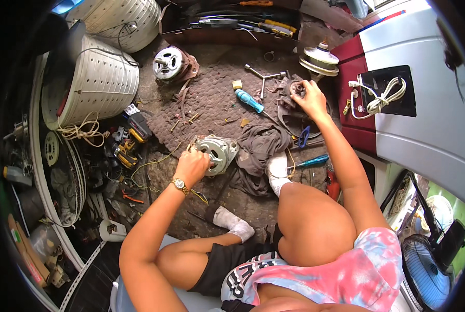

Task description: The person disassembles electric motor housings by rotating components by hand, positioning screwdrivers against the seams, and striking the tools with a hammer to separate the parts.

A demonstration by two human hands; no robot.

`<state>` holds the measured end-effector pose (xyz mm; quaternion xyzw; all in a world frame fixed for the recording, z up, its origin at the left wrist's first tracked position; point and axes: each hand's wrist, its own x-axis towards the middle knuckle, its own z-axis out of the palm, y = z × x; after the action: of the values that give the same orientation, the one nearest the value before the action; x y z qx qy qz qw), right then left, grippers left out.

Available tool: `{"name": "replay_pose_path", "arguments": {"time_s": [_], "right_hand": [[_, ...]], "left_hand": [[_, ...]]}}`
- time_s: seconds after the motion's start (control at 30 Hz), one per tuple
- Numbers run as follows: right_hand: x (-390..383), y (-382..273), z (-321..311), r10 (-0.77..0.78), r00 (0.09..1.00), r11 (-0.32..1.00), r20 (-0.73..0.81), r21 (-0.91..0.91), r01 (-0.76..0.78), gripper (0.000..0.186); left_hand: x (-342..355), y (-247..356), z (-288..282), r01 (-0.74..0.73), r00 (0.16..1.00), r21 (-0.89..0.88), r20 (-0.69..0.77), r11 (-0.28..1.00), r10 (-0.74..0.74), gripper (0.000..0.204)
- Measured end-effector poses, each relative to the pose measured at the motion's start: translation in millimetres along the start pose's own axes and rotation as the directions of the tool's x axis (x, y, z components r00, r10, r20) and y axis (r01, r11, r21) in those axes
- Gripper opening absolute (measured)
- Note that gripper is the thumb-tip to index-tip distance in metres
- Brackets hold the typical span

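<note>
My left hand (192,167), with a gold watch at its wrist, has its fingers curled on the near-left side of a silver metal motor housing (223,155). The housing rests on the dirty padded mat (211,96). Farther right, my right hand (311,100) grips a dark, greasy motor part (286,97) with a round hub; my fingers hide some of it. A crumpled grey rag (261,148) lies beside the housing. Between the two hands is a blue-handled screwdriver (249,101), next to a three-armed socket wrench (264,79).
Another motor (169,65) stands at the far left of the mat. White perforated drums (100,78) crowd the left, near a yellow-and-black drill (126,151). A tool box (227,36) lies at the back. A red-and-white appliance (394,67) borders the right.
</note>
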<state>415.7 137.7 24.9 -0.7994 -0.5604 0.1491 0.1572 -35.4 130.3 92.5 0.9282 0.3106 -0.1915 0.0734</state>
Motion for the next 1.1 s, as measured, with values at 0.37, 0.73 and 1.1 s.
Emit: {"name": "replay_pose_path", "arguments": {"time_s": [0.37, 0.73, 1.1], "right_hand": [[6, 21, 7, 0.059, 0.997, 0.997, -0.04, -0.052, -0.062, 0.047], [1, 21, 17, 0.059, 0.995, 0.99, -0.078, -0.123, -0.069, 0.06], [-85, -167, 54, -0.472, 0.87, 0.559, -0.144, 0.713, 0.422, 0.023]], "left_hand": [[-4, 14, -1, 0.271, 0.952, -0.202, 0.198, 0.941, -0.232, 0.043], [-2, 7, 3, -0.038, 0.995, -0.165, -0.094, 0.986, 0.023, 0.039], [-5, 39, 10, 0.302, 0.952, -0.305, 0.042, 0.903, -0.304, 0.038]]}}
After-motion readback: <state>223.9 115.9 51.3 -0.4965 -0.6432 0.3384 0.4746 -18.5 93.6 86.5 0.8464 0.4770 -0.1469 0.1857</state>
